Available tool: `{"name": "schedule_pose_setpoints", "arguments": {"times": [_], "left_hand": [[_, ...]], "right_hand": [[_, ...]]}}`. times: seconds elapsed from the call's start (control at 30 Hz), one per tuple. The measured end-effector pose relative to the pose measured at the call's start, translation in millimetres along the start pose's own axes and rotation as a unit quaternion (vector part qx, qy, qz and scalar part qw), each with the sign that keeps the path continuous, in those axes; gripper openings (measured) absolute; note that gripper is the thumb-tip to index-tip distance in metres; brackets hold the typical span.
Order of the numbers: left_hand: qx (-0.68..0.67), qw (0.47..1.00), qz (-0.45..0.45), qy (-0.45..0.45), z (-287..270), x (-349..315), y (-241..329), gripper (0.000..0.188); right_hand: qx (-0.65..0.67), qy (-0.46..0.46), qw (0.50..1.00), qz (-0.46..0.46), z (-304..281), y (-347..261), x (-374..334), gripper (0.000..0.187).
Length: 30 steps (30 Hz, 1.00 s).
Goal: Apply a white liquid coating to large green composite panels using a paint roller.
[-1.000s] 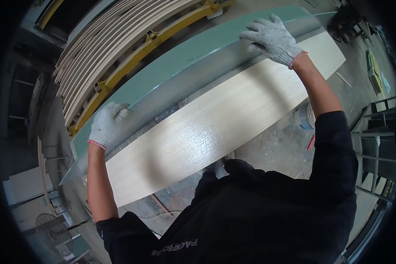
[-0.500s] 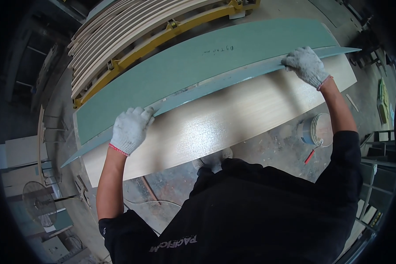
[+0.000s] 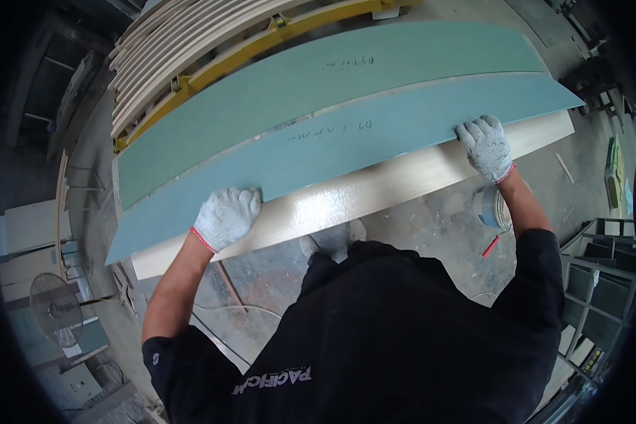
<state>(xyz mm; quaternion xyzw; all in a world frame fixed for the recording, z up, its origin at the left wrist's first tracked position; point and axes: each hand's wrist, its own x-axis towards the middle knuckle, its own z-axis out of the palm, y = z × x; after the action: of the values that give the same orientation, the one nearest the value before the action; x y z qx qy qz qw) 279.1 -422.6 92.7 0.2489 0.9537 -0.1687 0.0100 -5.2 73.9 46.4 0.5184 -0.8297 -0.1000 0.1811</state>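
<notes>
Gloved and set well apart, the left hand (image 3: 230, 218) and the right hand (image 3: 486, 147) are being curled closed on the near edge of the blue panel (image 3: 417, 124). How tightly the edge is being pinched cannot be told, as its underside is being hidden. For this step, an even hold seems to be called for: with the long near edge being gripped at only two spots, a sag or twist is being risked if one side is being raised more than the other. Fingers would best be held clear of the pale board (image 3: 374, 196), where trapping could be occurring. A bright sheen is being shown there, possibly from something wet, so a sideways drag seems worth avoiding.

Ahead of both hands, the blue panel is being stretched away from the body, its ends reaching past them on either side. Part of the board is being covered by it, while a strip is being left bare toward the body; whether the two are touching cannot be told. Beyond its far edge, the green panel (image 3: 261, 99) is being seen, with slats (image 3: 198, 53) lying farther off.
</notes>
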Motion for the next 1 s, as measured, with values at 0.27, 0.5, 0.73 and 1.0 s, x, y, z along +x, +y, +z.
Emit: {"name": "schedule_pose_setpoints", "arguments": {"times": [0.27,0.5,0.73,1.0], "left_hand": [[0.033,0.999,0.029,0.020,11.9,-9.0,1.9,0.035],[0.018,1.000,0.009,-0.023,-0.8,-3.6,0.6,0.038],[-0.004,0.995,-0.037,-0.098,1.7,-6.1,4.5,0.038],[0.018,0.997,-0.006,-0.071,-17.4,-8.4,23.1,0.048]], "right_hand": [[-0.009,0.069,0.997,-0.017,10.5,-9.6,-0.1,0.047],[-0.017,0.076,0.997,0.016,16.7,-8.2,-7.3,0.046],[-0.011,0.087,0.996,0.015,15.2,-7.5,-9.4,0.042],[0.000,0.071,0.996,0.052,8.5,-10.9,-25.6,0.041]]}}
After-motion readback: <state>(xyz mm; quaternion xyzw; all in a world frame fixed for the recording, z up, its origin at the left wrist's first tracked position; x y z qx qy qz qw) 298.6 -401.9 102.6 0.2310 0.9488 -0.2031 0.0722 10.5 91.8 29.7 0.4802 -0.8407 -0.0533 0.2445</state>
